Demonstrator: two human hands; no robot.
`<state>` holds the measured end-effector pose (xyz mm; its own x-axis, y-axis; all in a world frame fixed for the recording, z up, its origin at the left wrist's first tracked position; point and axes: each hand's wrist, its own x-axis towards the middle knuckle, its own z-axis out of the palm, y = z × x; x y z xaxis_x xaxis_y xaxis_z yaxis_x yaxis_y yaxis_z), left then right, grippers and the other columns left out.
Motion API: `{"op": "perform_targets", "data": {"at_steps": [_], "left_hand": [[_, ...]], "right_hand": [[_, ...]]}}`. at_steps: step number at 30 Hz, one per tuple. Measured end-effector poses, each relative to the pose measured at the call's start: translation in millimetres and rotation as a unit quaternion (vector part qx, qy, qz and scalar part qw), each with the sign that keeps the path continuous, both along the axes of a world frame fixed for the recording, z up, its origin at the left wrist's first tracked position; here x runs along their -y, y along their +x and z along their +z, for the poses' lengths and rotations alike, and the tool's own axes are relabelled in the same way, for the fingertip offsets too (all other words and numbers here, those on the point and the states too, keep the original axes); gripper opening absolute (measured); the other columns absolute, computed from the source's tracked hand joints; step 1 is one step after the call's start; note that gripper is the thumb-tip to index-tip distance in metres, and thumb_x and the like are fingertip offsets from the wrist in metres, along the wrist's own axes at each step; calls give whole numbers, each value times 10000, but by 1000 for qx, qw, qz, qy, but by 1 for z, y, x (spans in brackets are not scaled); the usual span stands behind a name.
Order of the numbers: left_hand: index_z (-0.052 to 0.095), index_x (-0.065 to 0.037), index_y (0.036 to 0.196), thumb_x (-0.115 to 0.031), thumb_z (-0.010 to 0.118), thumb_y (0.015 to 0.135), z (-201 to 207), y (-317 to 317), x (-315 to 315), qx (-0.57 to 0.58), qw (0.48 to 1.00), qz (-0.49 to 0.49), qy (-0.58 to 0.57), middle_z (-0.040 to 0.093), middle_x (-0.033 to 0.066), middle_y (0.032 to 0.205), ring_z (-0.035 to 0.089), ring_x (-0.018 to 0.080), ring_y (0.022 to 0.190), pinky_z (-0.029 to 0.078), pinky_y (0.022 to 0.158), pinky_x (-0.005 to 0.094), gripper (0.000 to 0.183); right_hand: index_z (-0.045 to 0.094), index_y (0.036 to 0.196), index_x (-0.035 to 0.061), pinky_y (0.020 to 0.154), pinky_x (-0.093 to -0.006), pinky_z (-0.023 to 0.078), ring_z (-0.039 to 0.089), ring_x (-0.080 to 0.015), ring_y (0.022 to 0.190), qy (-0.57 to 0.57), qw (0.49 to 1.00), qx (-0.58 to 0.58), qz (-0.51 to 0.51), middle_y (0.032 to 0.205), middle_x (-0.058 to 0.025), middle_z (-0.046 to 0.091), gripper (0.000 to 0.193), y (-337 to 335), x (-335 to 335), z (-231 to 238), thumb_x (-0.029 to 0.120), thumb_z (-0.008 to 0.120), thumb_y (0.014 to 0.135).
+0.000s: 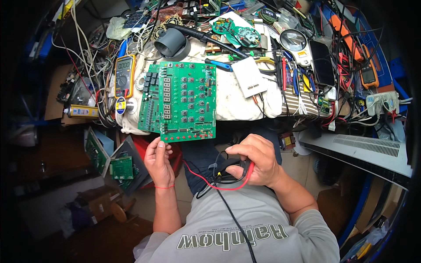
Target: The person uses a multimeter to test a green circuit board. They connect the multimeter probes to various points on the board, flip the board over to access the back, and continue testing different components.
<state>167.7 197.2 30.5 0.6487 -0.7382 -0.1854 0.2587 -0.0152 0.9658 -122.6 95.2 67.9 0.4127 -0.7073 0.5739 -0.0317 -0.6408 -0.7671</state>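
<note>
My left hand (160, 163) pinches the lower left corner of a green circuit board (193, 131). That board carries white digit displays, rows of small push buttons and a line of red parts along its near edge. A second green board (149, 111) lies partly under its left side. In front of my body, my right hand (261, 160) is closed on test probes, apart from the board; the probe tips are hard to make out. A red test lead (234, 189) and a black test lead (229, 207) hang in loops below it.
A yellow multimeter (125, 75) stands left of the boards. On the white cloth (226, 105) are a white box (248, 78) and a grey tube nozzle (171, 43). Pliers, a magnifier (293, 41), a phone (322, 63) and tangled cables crowd the right. More boards (123, 168) lean below left.
</note>
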Motion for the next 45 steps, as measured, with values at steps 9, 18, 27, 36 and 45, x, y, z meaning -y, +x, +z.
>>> {"op": "perform_targets", "data": {"at_steps": [9,18,27,36,45], "left_hand": [[678,38,1304,-80,699,1068,-5,7,0,-7,1000,-7,0,763,99,1110,734,151,946,610,810,271,264],[679,27,1300,-93,701,1071,-10,9,-2,-19,1000,-10,-1,768,99,1112,735,148,940,613,806,269,259],[673,-3,1322,-126,684,1085,-5,7,-1,-19,1000,-15,17,760,77,1099,717,153,946,610,810,290,267],[657,6,1331,-106,683,1075,8,-1,0,25,1000,-7,7,720,72,1146,691,144,987,592,840,293,281],[706,-19,1270,-46,909,833,59,-40,2,641,748,-141,-101,686,132,1098,652,300,929,546,809,412,482]], "right_hand": [[757,1101,82,586,-355,462,591,-208,637,2,1000,8,0,749,-24,602,419,-5,-1,-2,339,936,822],[754,1108,56,632,-373,486,614,-243,705,-17,1000,25,0,829,-58,633,397,-9,1,-5,417,819,955],[734,1225,-14,860,-424,533,645,-312,944,5,998,35,-56,1050,-165,670,477,-17,11,-6,400,521,1118],[702,1284,-31,865,-356,567,691,-263,974,141,986,76,-35,1129,-175,685,462,-10,16,-10,385,549,1154],[719,1246,-15,846,-416,596,725,-323,1003,30,982,142,124,1163,-181,725,414,-1,6,0,366,632,1109]]}}
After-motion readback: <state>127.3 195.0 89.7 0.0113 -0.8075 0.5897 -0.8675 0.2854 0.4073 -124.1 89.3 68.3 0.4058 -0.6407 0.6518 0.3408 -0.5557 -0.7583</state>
